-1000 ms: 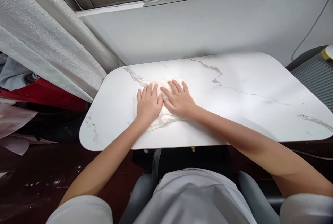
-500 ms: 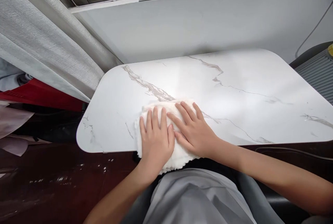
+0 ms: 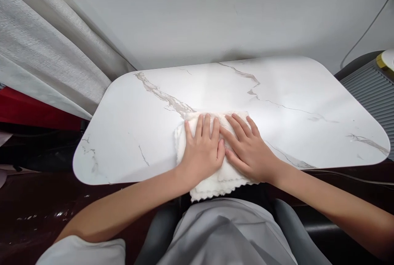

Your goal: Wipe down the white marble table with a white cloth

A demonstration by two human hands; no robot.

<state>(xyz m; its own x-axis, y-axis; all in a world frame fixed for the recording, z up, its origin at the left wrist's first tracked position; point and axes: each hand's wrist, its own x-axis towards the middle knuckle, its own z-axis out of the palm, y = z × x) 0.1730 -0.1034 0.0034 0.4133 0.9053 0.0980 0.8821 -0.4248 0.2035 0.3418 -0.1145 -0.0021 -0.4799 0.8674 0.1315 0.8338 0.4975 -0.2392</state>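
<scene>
A fluffy white cloth (image 3: pixel 212 187) with a scalloped edge lies folded on the white marble-patterned tabletop (image 3: pixel 117 133), and part of it hangs over the front edge. My left hand (image 3: pixel 201 150) rests flat on the cloth's left half, its fingers stretched out toward the wall. On the right half, my right hand (image 3: pixel 250 148) is spread with its palm down. The two thumbs are close to each other over the middle of the cloth. Both palms hide much of the cloth.
A pale wall (image 3: pixel 197 23) stands behind the table. Grey-white curtains (image 3: pixel 46 43) hang at the left, beside something red (image 3: pixel 37 107). At the right is a ribbed grey object (image 3: pixel 366 92) with a yellow band. A thin cable (image 3: pixel 347 177) runs below the front edge.
Both hands and the cloth under them have slid to the right along the front of the table. The view has shifted slightly too, and a white sleeve now shows at the lower left.
</scene>
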